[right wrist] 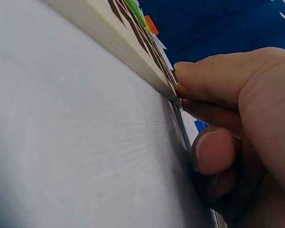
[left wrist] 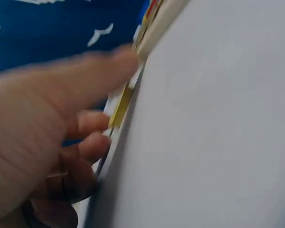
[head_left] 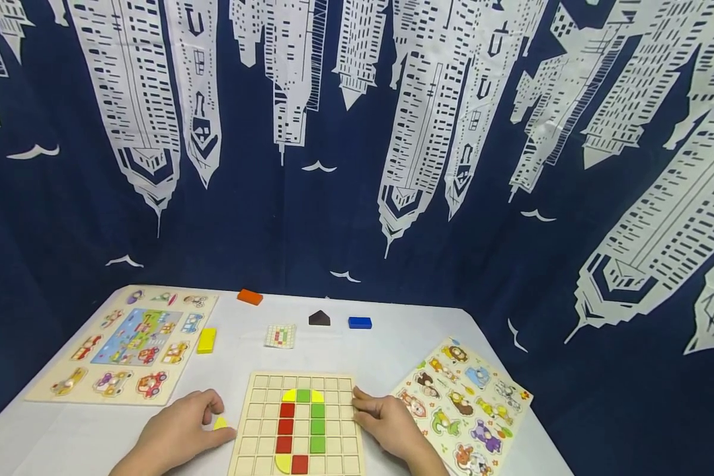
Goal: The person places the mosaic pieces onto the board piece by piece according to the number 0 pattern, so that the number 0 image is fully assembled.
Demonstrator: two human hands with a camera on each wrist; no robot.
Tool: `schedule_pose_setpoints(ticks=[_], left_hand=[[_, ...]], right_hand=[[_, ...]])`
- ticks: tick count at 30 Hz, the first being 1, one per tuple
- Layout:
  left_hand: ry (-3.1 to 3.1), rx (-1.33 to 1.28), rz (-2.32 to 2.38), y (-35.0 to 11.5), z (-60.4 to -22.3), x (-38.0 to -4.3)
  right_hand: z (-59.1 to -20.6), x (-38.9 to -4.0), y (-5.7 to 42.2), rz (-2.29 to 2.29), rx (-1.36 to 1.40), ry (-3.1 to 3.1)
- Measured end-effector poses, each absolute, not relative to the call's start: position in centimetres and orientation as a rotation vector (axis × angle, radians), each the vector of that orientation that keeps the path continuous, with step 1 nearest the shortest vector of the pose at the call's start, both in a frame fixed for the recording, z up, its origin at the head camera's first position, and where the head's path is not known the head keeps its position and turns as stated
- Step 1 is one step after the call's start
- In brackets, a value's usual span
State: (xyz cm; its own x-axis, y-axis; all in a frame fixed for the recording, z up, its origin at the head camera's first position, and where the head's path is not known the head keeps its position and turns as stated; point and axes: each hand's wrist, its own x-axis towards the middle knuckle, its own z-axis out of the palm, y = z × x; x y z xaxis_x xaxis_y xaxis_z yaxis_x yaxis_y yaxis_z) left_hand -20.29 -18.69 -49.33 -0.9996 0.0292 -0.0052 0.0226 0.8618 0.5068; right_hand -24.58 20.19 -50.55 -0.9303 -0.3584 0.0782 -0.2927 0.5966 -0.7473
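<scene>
A wooden grid board (head_left: 336, 436) lies in front of me, with red squares (head_left: 286, 426), green squares (head_left: 318, 426) and rounded yellow corner pieces (head_left: 282, 463) set in an oval outline. To its left, my left hand (head_left: 178, 426) holds its thumb and fingers apart around a small yellow piece (head_left: 220, 422). The thumb (left wrist: 95, 76) points toward the board in the left wrist view. On the other side, my right hand (head_left: 393, 423) touches the board's right edge with its fingertips. Its other fingers (right wrist: 213, 149) are bent under the palm in the right wrist view.
A small pattern card (head_left: 280, 336) lies behind the board. Around it are a yellow block (head_left: 206, 341), an orange block (head_left: 250, 297), a dark brown piece (head_left: 319, 318) and a blue block (head_left: 359, 322). A vehicle puzzle (head_left: 65, 357) is left, an animal puzzle (head_left: 452, 403) right.
</scene>
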Motion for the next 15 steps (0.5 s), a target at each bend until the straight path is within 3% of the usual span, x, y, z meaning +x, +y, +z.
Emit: schedule_pose_setpoints(ticks=[9,15], left_hand=[[3.101,0.110,0.804,-18.4,-49.5,-20.7],[3.105,0.286,0.999,-16.4,-49.2,-19.7]], right_hand=[[-50.5,-24.6,20.3,-1.250,-0.562,2.733],[-50.5,-24.5,20.4,-1.263,-0.559,2.719]])
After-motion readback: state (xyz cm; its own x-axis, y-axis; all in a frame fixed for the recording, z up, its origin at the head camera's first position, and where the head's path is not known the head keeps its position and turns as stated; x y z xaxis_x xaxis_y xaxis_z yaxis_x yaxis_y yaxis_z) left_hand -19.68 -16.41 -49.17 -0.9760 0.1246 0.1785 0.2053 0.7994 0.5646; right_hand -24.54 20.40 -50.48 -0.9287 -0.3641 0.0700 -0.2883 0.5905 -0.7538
